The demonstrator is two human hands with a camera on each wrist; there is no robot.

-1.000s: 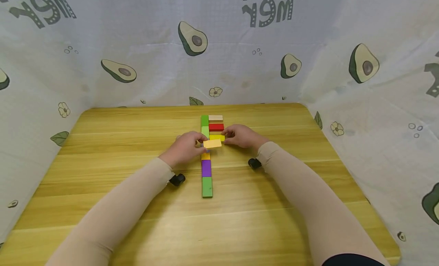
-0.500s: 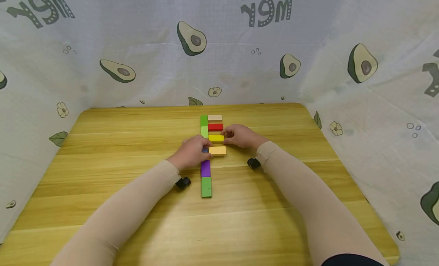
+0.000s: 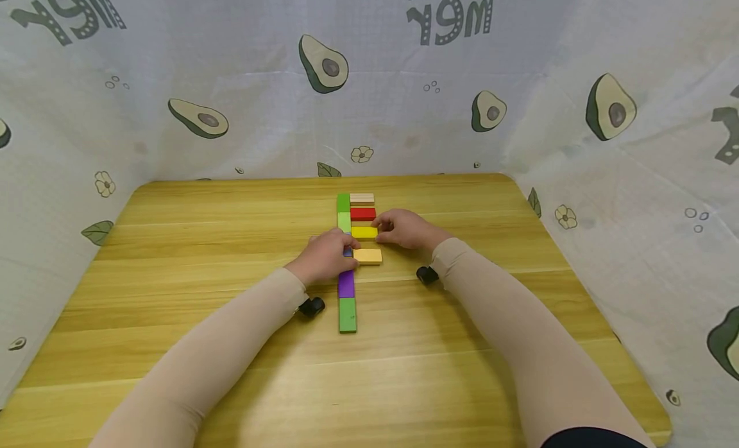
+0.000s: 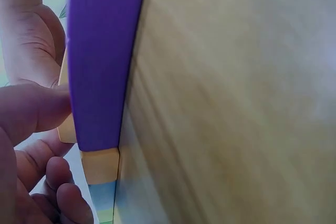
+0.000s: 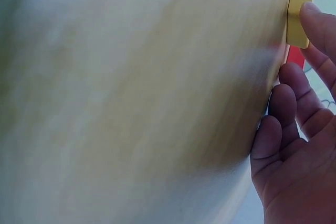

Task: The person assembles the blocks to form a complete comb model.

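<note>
In the head view, my left hand [image 3: 328, 257] pinches a pale orange block [image 3: 368, 257] by its left end, over the column of coloured blocks. The orange block points right, level with the table. At the right end of a yellow block [image 3: 364, 233], my right hand [image 3: 407, 230] holds thumb and forefinger on either side of it. The right wrist view shows the thumb on that yellow block [image 5: 298, 24]. Under the left hand, a purple block [image 3: 346, 285] and a green block [image 3: 348, 315] continue the column; part of a blue block is hidden.
Beyond the yellow block, a red block [image 3: 363, 214] and a plain wood block [image 3: 362, 198] also jut right from the column's green blocks [image 3: 344, 210]. The wooden table [image 3: 231, 210] backs onto an avocado-print cloth [image 3: 260, 50].
My left hand has moved right and nearer, bringing the pale orange block from over the column to its right side, below the yellow block. The right hand stays in place.
</note>
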